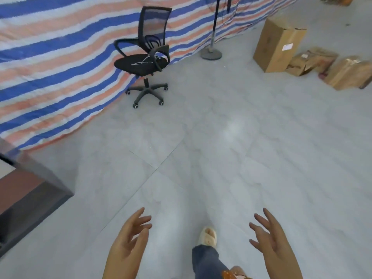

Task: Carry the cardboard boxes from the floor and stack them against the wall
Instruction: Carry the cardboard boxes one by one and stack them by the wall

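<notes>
Both the left hand (128,241) and the right hand (268,238) hang low with fingers spread, grasping nothing. Far off at upper right, a tall brown cardboard box (278,46) with a white label stands on the grey floor (221,158), smaller crumpled boxes (330,69) just beside it.

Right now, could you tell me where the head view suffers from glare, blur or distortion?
Head view: a soft glare patch sits on the tiled floor; the cardboard boxes at upper right look smeared and soft; wide-angle bending curves the striped tarp on the left; both open hands, left hand and right hand, are fairly sharp.
</notes>
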`<move>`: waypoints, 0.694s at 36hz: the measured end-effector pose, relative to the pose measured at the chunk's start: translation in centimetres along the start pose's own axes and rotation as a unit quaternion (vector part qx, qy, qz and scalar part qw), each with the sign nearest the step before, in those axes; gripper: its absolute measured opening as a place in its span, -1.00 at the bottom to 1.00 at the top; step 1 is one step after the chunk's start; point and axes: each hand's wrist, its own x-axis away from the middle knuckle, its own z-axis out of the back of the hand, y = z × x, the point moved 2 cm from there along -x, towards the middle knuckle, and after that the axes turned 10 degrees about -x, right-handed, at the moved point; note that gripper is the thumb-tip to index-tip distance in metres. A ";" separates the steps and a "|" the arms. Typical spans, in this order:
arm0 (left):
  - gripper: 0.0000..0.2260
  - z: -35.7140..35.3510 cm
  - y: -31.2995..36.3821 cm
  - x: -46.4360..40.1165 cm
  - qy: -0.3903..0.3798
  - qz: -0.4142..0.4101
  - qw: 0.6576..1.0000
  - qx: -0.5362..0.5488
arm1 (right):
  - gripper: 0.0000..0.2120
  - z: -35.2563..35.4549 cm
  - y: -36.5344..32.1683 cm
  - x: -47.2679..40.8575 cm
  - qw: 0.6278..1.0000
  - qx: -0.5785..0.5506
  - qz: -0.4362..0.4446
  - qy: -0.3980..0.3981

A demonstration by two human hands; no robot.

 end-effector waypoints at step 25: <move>-0.52 -20.7 14.9 -34.2 -0.083 -0.015 0.996 -0.028 | -0.59 1.0 -9.5 -36.7 0.996 0.018 0.054 0.072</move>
